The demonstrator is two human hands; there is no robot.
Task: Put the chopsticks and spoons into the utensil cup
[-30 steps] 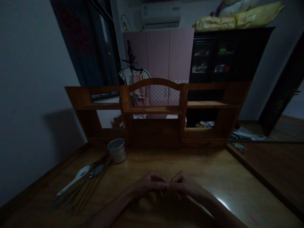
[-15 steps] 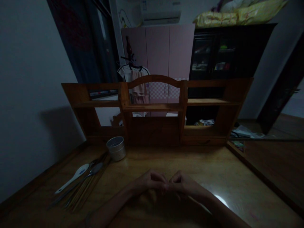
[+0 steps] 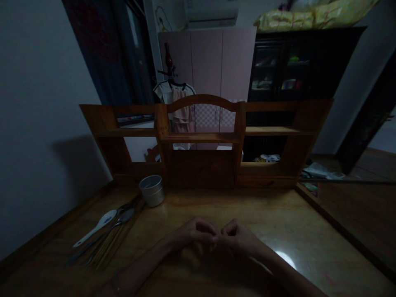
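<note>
Low over the front middle of the wooden desk (image 3: 262, 222), my left hand (image 3: 199, 233) and my right hand (image 3: 236, 237) meet at the fingertips. Both have curled fingers, with thumb and forefinger pinched. Anything between them is too small or dark to see. Off to the left lie a white ceramic spoon (image 3: 97, 227) with a blue mark, a metal spoon (image 3: 125, 216) and several chopsticks (image 3: 108, 249), side by side. Beyond them stands an upright metal cup (image 3: 152, 192), apart from both hands.
A wooden shelf unit (image 3: 201, 138) runs along the back of the desk. The left side meets a wall (image 3: 46, 165); a raised edge strip (image 3: 340, 229) borders the right. A bright light reflection (image 3: 285, 259) shows near my right forearm.
The view has shifted slightly, so the shelf and cup sit a little higher. My hands stay pinched together in nearly the same place.
</note>
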